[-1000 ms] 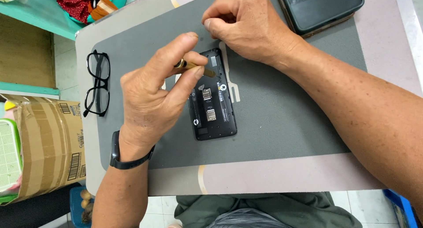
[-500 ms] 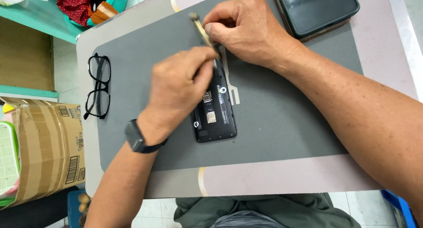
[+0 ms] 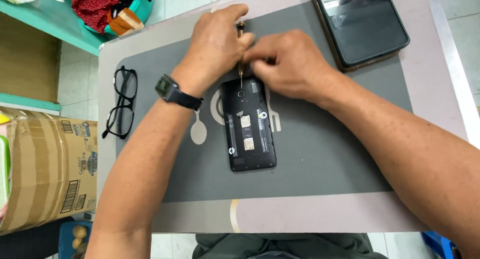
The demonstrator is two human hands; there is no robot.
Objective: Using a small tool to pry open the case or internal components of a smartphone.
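Observation:
A black phone with its back cover off lies face down on a grey work mat, its inner frame and card slots showing. A small screwdriver stands almost upright with its tip on the phone's top edge. My left hand grips the screwdriver's handle from the left; a black watch is on that wrist. My right hand pinches the screwdriver's shaft from the right, resting on the phone's upper right corner.
A second dark phone lies screen up at the mat's far right corner. Black glasses rest on the mat's left edge. A cardboard box stands on the floor to the left, beside a teal shelf.
My left hand lifted off the phone and moved up to the screwdriver. The screwdriver went from tilted to upright, with its tip now on the phone's top edge. Both hands now hold it.

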